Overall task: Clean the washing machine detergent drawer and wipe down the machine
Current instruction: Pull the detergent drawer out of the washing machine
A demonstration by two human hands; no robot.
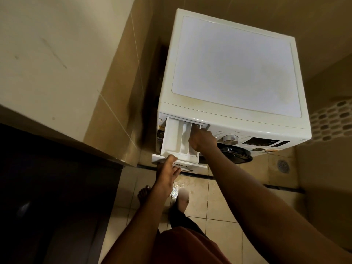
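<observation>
1. The detergent drawer (178, 139) is pulled well out of its slot at the top left corner of the washing machine (236, 63) front, with its white compartments open to view
2. The left hand (167, 166) is on the drawer's front panel, thumb hooked over the top edge and fingers lying across the face below, gripping it
3. The right hand (202, 139) is in the rightmost compartment, right at the back by the slot; knuckles up, fingers bent down inside and tips hidden, so I cannot tell whether it is pinching anything
4. Just to the right of that hand are the silver dial (230, 139), then the dark display (261, 142), with the dark round door (235, 152) below them
5. The machine's flat top shows yellowish staining along its front edge
6. Down below there is a tiled floor (219, 202), with a glistening wet patch (181, 184) under the drawer, bare feet (143, 193) on the tiles and a round drain (283, 165) off to the right
7. On the left, a dark cabinet (57, 187) stands beside a beige wall
</observation>
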